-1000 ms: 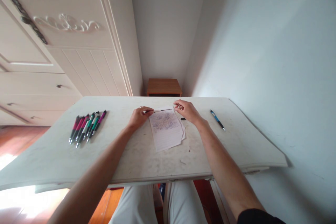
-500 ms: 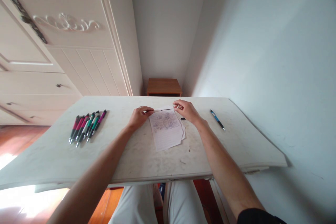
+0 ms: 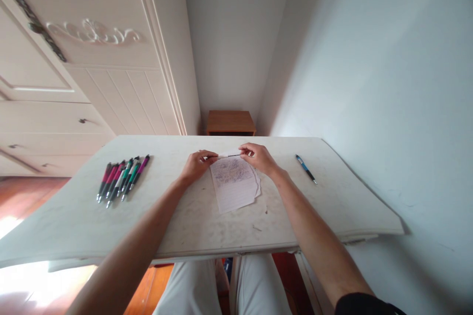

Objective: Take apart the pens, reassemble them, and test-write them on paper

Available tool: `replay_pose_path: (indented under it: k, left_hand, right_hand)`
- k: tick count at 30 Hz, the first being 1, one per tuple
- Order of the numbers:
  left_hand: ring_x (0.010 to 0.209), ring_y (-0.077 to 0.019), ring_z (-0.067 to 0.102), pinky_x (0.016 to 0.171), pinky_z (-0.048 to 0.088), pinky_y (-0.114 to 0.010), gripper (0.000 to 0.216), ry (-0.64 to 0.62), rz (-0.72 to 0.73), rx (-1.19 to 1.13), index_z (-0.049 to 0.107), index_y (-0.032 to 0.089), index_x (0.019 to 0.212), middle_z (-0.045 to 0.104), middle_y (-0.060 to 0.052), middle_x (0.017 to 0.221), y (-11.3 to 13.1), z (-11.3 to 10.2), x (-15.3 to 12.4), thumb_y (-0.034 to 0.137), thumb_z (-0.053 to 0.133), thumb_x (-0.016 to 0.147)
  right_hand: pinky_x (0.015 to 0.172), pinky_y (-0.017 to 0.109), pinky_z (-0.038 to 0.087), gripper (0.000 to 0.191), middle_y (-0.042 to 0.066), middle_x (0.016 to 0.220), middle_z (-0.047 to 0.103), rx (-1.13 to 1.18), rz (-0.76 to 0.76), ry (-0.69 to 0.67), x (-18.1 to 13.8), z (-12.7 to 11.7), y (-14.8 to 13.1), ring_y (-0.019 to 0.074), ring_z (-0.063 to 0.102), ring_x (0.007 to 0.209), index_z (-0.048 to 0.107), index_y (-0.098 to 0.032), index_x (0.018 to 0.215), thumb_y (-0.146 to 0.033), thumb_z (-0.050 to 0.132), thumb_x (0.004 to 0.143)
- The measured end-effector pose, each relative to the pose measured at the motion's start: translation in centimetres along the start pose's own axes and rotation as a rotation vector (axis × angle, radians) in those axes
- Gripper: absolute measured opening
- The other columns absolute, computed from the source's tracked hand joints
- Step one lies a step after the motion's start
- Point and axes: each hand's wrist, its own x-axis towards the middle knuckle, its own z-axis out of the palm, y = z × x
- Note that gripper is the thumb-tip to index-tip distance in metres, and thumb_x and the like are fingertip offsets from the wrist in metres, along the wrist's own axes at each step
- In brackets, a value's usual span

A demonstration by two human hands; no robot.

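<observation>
A thin pen refill (image 3: 233,155), pale toward the left and dark toward the right, stretches between my two hands just above the top of the paper. Its left end is pinched by my left hand (image 3: 199,162), thumb against forefinger. My right hand (image 3: 257,156) has its thumb and fingers closed at the dark end, though the fingertips hide the exact tip. Below both hands lies a small stack of lined paper (image 3: 236,194) with torn right edges, its upper half covered in blue-purple scribble.
Several pens (image 3: 121,179) with pink, green, white and purple barrels lie together on the left of the white table (image 3: 177,236). A blue and black pen (image 3: 306,169) lies at the right. Beyond the far edge stands a wooden stand (image 3: 231,122); a wall (image 3: 369,83) flanks the right side.
My right hand has moved slightly left, closer to my left hand, and now closes on the dark end. The small black piece beside the paper is now hidden behind it.
</observation>
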Motion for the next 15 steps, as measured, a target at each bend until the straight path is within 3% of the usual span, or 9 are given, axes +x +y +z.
replay_pose_path:
  k: [15]
  left_hand:
    - [0.076,-0.0183,0.061,0.076,0.049,-0.031,0.028,-0.014,0.026,-0.021,0.074,0.021,0.088,0.074,-0.004,0.092,-0.17,0.08,-0.03,0.042,0.059,0.077]
  right_hand:
    - [0.074,0.025,0.049,0.025,0.005,0.092,0.071,-0.03,-0.067,-0.006,-0.13,0.79,0.34,0.0137,0.065,0.078,0.068,-0.019,0.099,-0.012,0.058,0.077]
